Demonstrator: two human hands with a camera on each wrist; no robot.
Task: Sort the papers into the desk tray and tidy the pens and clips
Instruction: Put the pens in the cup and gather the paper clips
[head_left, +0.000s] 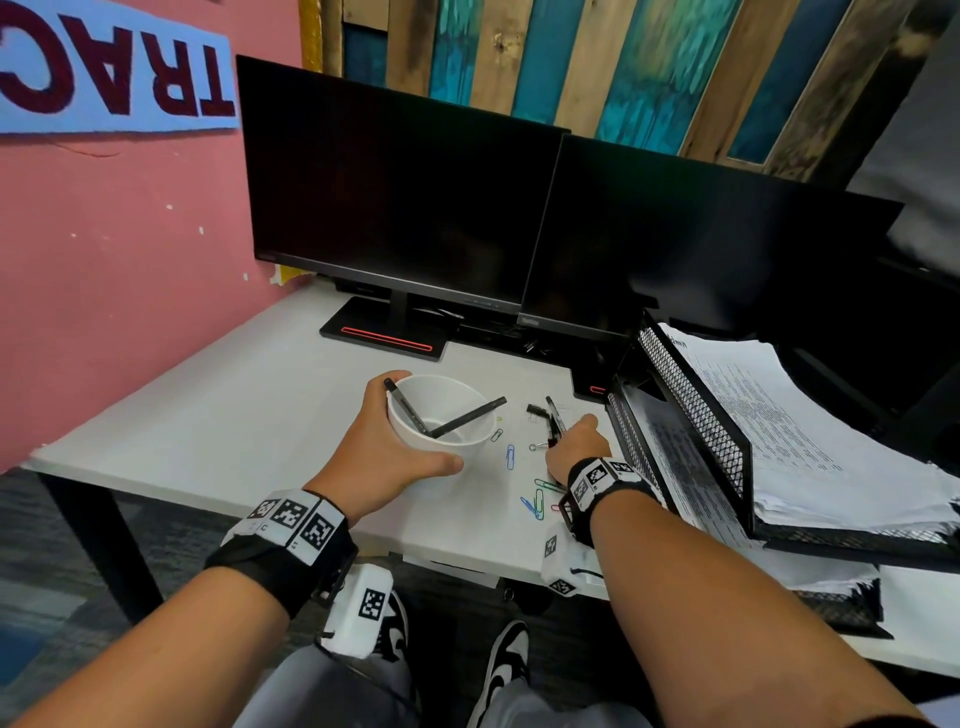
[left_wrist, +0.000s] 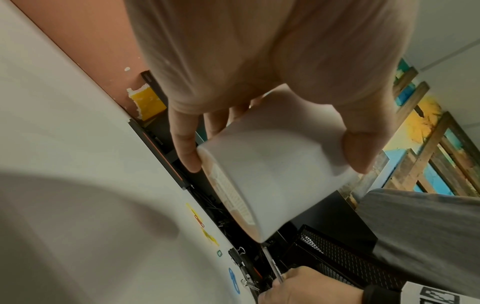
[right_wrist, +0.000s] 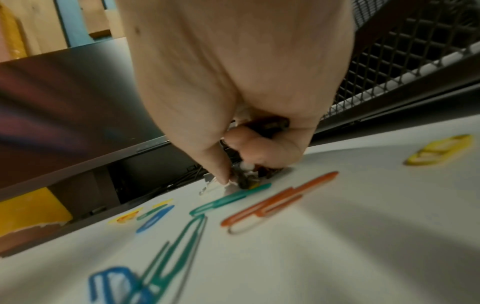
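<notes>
Head view shows the left hand wrapped around a white cup, thumb on its near side and fingers curled over the far rim, holding it tilted above the middle of the white tabletop. Two black pens lie inside the cup, their ends sticking past the rim. From the left wrist view the same cup is clamped between thumb and fingers, its bottom clear of the surface.

Just right of the cup, the right hand is lowered onto the tabletop with its fingers curled around the lower end of a loose black pen. In the right wrist view that hand pinches dark objects against the surface, fingertips touching down; which pieces are actually held there is blurred.

Coloured paper clips are scattered near the front edge, between the two wrists, and a black binder clip sits beside the loose pen. Close up, a teal clip and an orange clip lie just before the fingers.

A black mesh desk tray stands along the right edge, next to the right hand, with stacked papers on its upper tier and a printed sheet on the tier below. Two dark monitors stand along the far edge.
</notes>
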